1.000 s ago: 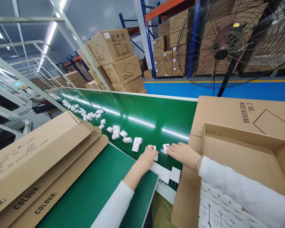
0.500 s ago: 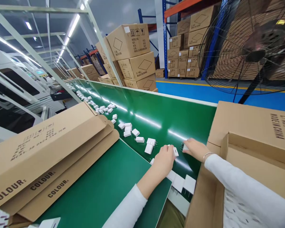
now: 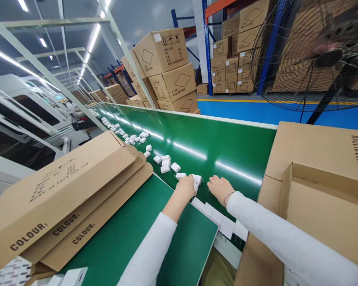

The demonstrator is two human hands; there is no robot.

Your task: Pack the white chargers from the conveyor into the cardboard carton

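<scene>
Plug adapter (image 3: pixel 198 179), white, prongs toward the right: lies at the near edge of the green belt (image 3: pixel 241 145), toward the belt's right-hand end. Another white adapter (image 3: pixel 196 188) touches it on the near side.

Left hand (image 3: pixel 185 188): palm down, fingers bent and drawn together, tips on this pair. Grip itself hidden; cannot tell whether either is held.

Right hand (image 3: pixel 220 188): just beside, over the belt, fingers half curled and close together. Small dark prongs show under the fingertips; the rest is covered, so hold cannot be told.

Nearer the belt's near edge, a row of white adapters (image 3: pixel 217 217) slants toward the open carton (image 3: pixel 328 210) at the belt's right end. Prongs of the last ones point toward the near edge.

Left of the left hand, one adapter (image 3: pixel 180 176) near the fingers, then a loose cluster (image 3: pixel 165 163), then more strung along the belt to its far left end.

Near side: green board (image 3: pixel 149 234) against the belt's near edge. On it, at left, folded cartons (image 3: pixel 68 190) marked COLOUR; white pieces (image 3: pixel 74 276) at its bottom left.

Beyond the belt's far edge: stacked cartons (image 3: pixel 173 79), blue floor (image 3: pixel 229 109), rack (image 3: pixel 207 51) with more boxes, large wire fan (image 3: pixel 325 59) at right. White machines (image 3: pixel 26 103) far left.
</scene>
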